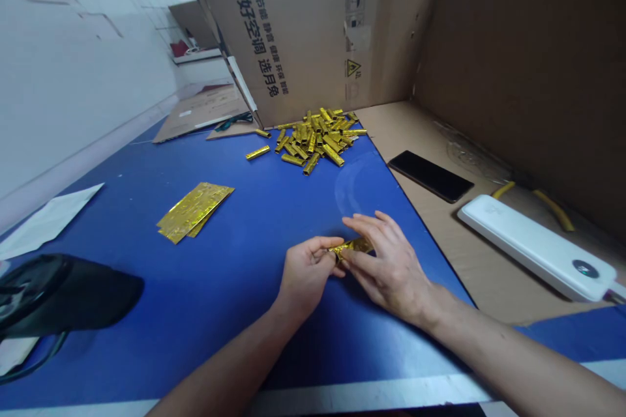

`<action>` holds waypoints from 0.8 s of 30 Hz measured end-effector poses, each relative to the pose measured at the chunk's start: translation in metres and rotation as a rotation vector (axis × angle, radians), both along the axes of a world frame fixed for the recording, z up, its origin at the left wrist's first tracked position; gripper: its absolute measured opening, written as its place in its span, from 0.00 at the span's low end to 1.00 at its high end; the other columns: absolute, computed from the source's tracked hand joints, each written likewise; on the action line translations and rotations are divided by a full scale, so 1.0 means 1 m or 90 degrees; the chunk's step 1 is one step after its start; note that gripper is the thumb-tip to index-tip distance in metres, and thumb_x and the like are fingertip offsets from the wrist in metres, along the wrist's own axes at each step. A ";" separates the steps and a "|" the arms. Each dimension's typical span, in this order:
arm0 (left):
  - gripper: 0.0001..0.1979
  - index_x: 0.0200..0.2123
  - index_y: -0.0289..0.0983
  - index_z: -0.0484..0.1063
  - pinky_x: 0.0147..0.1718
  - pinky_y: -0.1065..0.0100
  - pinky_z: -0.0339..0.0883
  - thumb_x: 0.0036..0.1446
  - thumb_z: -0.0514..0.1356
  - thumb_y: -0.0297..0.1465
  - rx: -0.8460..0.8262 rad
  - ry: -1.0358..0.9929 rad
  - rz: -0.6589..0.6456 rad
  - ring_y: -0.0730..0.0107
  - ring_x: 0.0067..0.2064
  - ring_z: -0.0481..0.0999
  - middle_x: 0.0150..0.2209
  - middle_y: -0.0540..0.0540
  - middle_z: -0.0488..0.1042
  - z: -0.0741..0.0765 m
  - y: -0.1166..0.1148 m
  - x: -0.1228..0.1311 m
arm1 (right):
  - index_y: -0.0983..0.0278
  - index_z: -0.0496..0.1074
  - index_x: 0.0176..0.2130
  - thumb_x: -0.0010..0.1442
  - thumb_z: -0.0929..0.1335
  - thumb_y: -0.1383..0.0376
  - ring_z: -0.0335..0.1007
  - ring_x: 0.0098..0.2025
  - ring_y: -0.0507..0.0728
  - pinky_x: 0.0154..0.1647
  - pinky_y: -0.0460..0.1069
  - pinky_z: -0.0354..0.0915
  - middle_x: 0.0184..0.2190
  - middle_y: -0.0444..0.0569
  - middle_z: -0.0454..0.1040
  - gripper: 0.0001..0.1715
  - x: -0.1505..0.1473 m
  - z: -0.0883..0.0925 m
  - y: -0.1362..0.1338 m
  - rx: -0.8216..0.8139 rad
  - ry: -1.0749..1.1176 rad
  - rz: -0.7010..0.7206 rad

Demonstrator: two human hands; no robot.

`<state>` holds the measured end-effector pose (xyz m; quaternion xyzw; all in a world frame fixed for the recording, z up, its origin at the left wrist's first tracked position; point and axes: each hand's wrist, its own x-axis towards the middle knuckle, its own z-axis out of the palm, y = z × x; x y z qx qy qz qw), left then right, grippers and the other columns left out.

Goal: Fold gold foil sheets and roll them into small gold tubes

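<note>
We seemed to be rolling a crinkled gold foil strip [351,247] over a blue tabletop [254,208]. The left hand [307,277] was curled nearly closed, its fingers pinching one end; the right hand [388,267] was half open, its fingers pressing the other end. Short rolled gold foil tubes [313,141] lay heaped beyond, with flat gold foil sheets [193,212] to our left.

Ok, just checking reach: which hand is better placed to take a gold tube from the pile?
Probably the right hand: its fingers reach closer to the gold foil tubes than the left hand.
</note>
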<state>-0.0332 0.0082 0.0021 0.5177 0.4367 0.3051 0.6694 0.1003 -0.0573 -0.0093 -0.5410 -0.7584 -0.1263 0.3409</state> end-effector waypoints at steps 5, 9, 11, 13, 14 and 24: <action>0.09 0.29 0.30 0.73 0.22 0.75 0.68 0.40 0.58 0.25 0.020 0.013 -0.021 0.76 0.19 0.71 0.19 0.50 0.73 -0.001 -0.001 -0.001 | 0.61 0.72 0.34 0.53 0.64 0.69 0.57 0.53 0.63 0.51 0.66 0.52 0.50 0.56 0.65 0.08 -0.002 0.000 -0.001 -0.006 0.006 -0.014; 0.10 0.30 0.30 0.73 0.23 0.74 0.69 0.40 0.58 0.26 0.033 0.007 -0.025 0.76 0.20 0.72 0.22 0.49 0.74 0.000 -0.002 -0.001 | 0.62 0.71 0.37 0.54 0.64 0.69 0.58 0.52 0.62 0.51 0.65 0.52 0.49 0.57 0.65 0.10 -0.003 -0.001 -0.001 -0.010 0.025 -0.022; 0.10 0.30 0.31 0.73 0.24 0.74 0.70 0.41 0.58 0.26 0.047 0.007 -0.032 0.76 0.21 0.72 0.23 0.48 0.75 0.000 -0.002 -0.002 | 0.62 0.71 0.38 0.55 0.63 0.68 0.60 0.50 0.62 0.50 0.64 0.54 0.48 0.57 0.66 0.09 -0.003 -0.002 0.000 -0.027 0.058 -0.024; 0.09 0.30 0.31 0.73 0.24 0.73 0.70 0.41 0.58 0.26 0.059 0.008 -0.041 0.76 0.21 0.72 0.23 0.49 0.74 0.000 -0.003 -0.002 | 0.62 0.70 0.37 0.56 0.63 0.66 0.61 0.49 0.61 0.49 0.63 0.56 0.48 0.56 0.65 0.09 -0.002 -0.003 0.000 -0.049 0.095 -0.017; 0.09 0.29 0.31 0.73 0.24 0.73 0.70 0.41 0.58 0.27 0.061 0.008 -0.046 0.76 0.22 0.72 0.23 0.49 0.74 0.001 -0.003 -0.002 | 0.61 0.70 0.37 0.56 0.63 0.66 0.62 0.48 0.61 0.48 0.63 0.58 0.48 0.56 0.65 0.09 -0.002 -0.004 0.000 -0.055 0.111 -0.011; 0.11 0.34 0.30 0.69 0.26 0.73 0.69 0.44 0.58 0.28 0.044 -0.029 -0.091 0.74 0.25 0.73 0.24 0.47 0.74 -0.003 -0.005 -0.004 | 0.61 0.70 0.38 0.56 0.61 0.70 0.60 0.49 0.59 0.46 0.58 0.61 0.49 0.54 0.63 0.11 0.001 -0.004 0.001 -0.102 0.160 0.047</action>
